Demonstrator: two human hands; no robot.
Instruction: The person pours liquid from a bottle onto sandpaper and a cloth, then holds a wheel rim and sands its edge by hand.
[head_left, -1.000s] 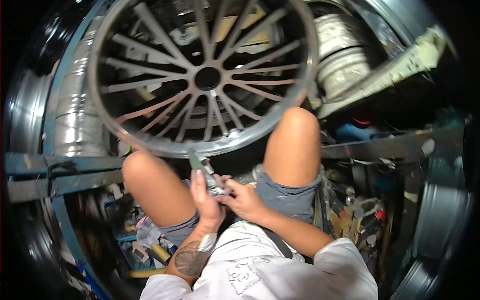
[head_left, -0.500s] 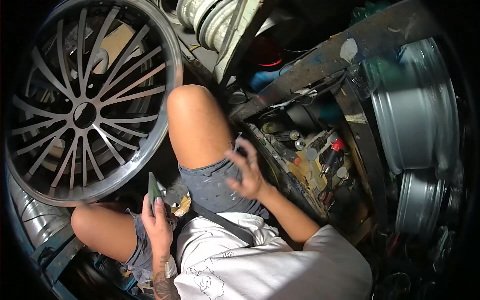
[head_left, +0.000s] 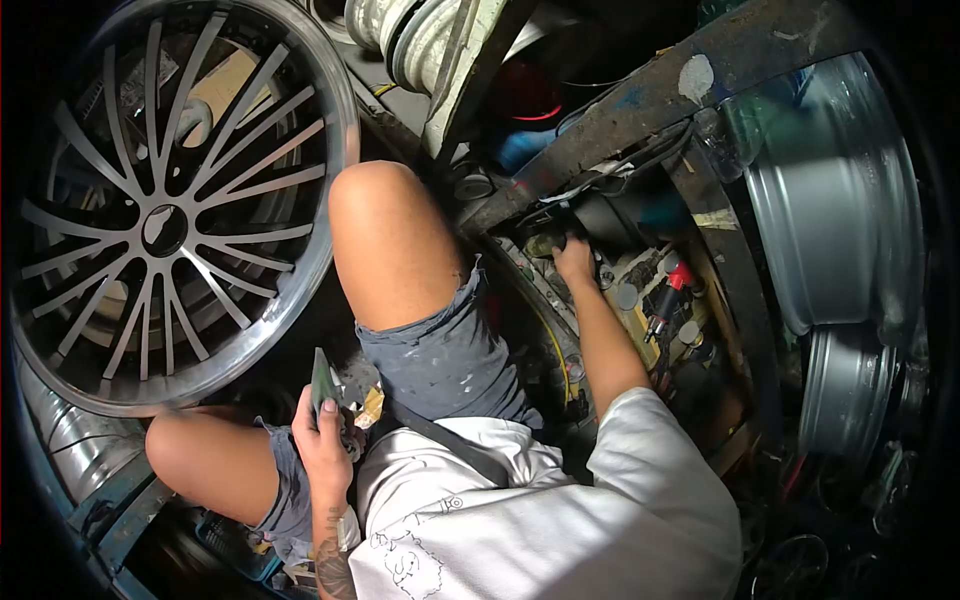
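Left hand (head_left: pixel 325 450): closed around a green flat-bladed tool (head_left: pixel 321 382), lower centre-left of frame. Thumb lies along the near face; tip points to top of frame, long axis close to upright. Crumpled wrapper (head_left: pixel 370 406) just beside it, on the right.

Right hand (head_left: pixel 574 262): arm extended to upper centre-right, over the cluttered tray (head_left: pixel 637 322). Fingers partly curled at a small dark cylindrical container (head_left: pixel 543 244), which lies just left of them, long axis roughly across the frame. Fingertips partly hidden; cannot tell whether it is gripped. Right hand is clearly the nearer to it; left is well apart.

Red-and-black tool (head_left: pixel 668 300): same tray, below and right of right hand. Multi-spoke alloy wheel (head_left: pixel 268 332): upper left, touching neither hand.
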